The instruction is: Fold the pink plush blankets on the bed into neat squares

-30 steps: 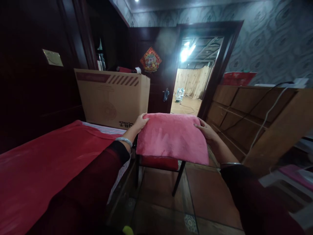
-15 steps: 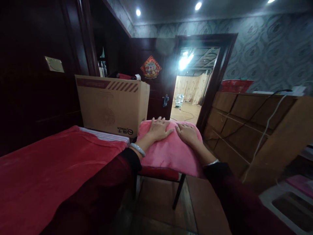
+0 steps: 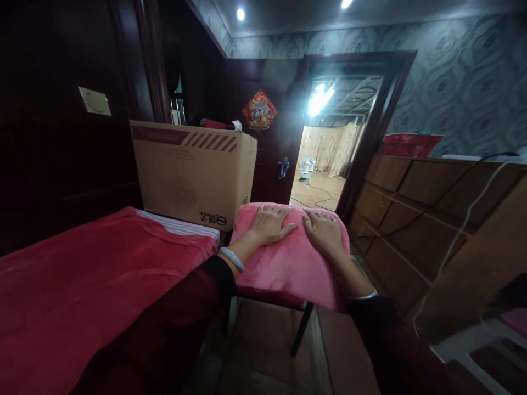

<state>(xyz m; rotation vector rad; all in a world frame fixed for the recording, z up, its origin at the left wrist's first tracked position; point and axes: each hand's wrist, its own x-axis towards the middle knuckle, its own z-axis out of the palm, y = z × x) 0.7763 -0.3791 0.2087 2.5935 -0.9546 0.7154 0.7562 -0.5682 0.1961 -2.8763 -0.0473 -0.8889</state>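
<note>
A pink plush cloth [image 3: 280, 271] is spread over the seat of a chair with dark metal legs [image 3: 302, 329]; part of the red seat [image 3: 272, 296] shows beneath its near edge. My left hand [image 3: 269, 224] lies flat on the cloth's left half, fingers stretched out and thumb apart. On the right half rests my right hand [image 3: 323, 231], palm down with its fingers extended forward. Neither hand grips the cloth. A pale bangle [image 3: 231, 259] circles my left wrist. The cloth hangs lower at its near right corner.
At left, a red blanket [image 3: 102, 274] covers a bed whose striped edge [image 3: 177, 225] shows. A large cardboard box [image 3: 185, 175] stands behind it. Wooden drawers [image 3: 395, 219] line the right side, with a white cable [image 3: 465, 230] hanging down. An open doorway lies beyond the chair.
Both hands have slid slightly toward me over the cloth, still flat. The view has shifted a little to the left.
</note>
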